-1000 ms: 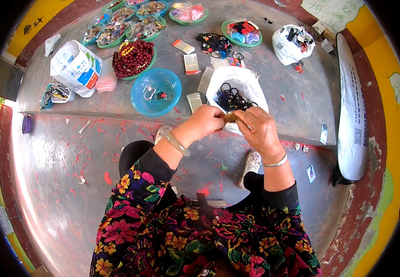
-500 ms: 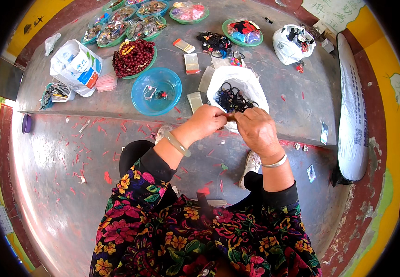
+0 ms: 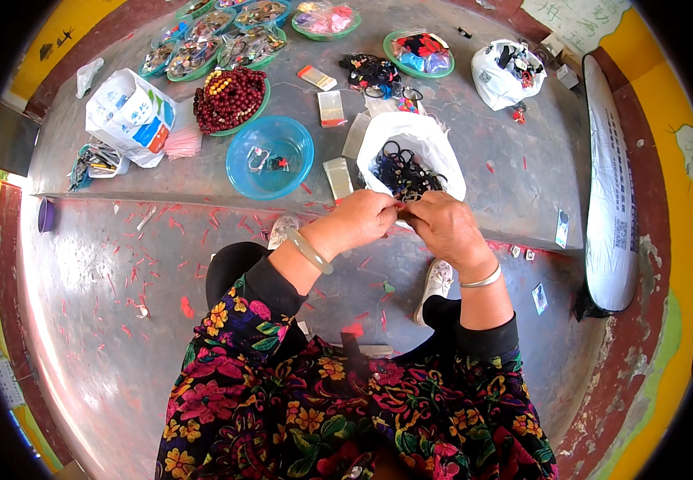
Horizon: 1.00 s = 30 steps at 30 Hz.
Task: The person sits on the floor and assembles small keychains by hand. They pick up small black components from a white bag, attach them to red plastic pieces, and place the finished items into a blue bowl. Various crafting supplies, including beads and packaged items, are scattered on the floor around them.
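My left hand point(image 3: 365, 214) and my right hand point(image 3: 447, 229) meet at the fingertips just in front of a white plastic bag point(image 3: 453, 164). Both are closed in a pinch; whatever small thing sits between the fingers is too small and covered to make out. Inside the open bag lies a heap of black hair ties point(image 3: 406, 172) with small bright trinkets on them. A jade-like bangle point(image 3: 309, 251) circles my left wrist, and a silver bangle point(image 3: 484, 278) my right. Left of the bag stands a clear blue basin point(image 3: 270, 186) with a few small items in it.
On the raised ledge are a plate of dark red beads point(image 3: 230, 108), a white bag point(image 3: 133, 120), several trinket-filled trays point(image 3: 194, 64), a pile of black hair ties point(image 3: 370, 74) and another white bag point(image 3: 505, 96). A long wrapped roll point(image 3: 609, 184) lies at right. Red scraps point(image 3: 186, 307) litter the floor.
Both hands have shifted down slightly, toward me, their fingertips still together. More of the hair ties in the bag shows above them.
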{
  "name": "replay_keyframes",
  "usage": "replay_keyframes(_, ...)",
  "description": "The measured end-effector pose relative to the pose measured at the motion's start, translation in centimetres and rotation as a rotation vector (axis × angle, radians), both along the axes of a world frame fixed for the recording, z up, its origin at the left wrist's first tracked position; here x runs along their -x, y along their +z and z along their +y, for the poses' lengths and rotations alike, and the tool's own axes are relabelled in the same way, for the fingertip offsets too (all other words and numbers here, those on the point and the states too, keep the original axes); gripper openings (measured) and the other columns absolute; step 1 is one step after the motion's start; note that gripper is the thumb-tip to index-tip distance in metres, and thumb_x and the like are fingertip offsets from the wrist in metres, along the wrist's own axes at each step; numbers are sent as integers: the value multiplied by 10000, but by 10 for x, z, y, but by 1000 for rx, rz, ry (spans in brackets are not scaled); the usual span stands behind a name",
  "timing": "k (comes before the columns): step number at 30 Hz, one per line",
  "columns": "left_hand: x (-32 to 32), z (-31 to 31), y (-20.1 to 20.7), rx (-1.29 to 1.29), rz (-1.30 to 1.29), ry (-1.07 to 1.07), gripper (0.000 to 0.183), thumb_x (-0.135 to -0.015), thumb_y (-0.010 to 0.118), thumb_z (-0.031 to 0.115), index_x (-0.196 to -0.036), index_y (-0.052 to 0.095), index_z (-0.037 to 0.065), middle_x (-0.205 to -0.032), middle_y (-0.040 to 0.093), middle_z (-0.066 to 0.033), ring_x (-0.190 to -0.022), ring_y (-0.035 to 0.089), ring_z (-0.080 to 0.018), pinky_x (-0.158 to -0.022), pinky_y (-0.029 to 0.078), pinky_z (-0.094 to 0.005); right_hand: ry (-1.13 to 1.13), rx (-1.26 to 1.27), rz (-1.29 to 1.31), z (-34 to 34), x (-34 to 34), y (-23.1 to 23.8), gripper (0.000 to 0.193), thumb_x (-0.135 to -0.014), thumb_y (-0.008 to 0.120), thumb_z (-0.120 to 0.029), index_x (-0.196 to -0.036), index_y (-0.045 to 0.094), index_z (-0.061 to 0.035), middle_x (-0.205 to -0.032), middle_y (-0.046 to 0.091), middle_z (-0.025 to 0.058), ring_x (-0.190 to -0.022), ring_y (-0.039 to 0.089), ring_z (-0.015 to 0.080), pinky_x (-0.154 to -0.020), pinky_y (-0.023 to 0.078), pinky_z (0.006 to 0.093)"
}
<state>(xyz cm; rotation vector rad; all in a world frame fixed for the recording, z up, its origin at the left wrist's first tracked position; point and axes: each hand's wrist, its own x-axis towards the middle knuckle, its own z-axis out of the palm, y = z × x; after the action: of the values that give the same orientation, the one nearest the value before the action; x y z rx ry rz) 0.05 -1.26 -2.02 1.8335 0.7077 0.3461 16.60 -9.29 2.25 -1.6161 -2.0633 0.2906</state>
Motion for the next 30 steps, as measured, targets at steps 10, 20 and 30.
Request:
replay_keyframes(10,0,2,5,-33,27,-80,259,-907,476,194,-1016,617,7,-715,631,-87,-665,613,-150,-597,480,-285,-82,38,173,2,1,5,119,-731,602,-50,-849,588,-54,-780,609,133,-742,588,325,-634,467,389)
replay_keyframes(20,0,0,14,448,-111,-15,296,-942,424,166,-1112,557,-37,-971,630,-118,-883,628,-187,-681,570,-303,-111,47,374,3,1,5,151,-714,656,-29,-836,568,-32,-729,616,120,-658,599,258,-602,476,321)
replay_keyframes(30,0,-1,19,589,-223,24,287,-933,459,159,-1121,558,-34,-1010,622,-98,-919,612,-162,-739,555,-302,-313,214,669,6,2,-5,142,-717,679,-29,-804,567,-16,-654,576,41,-598,514,78,-565,435,230)
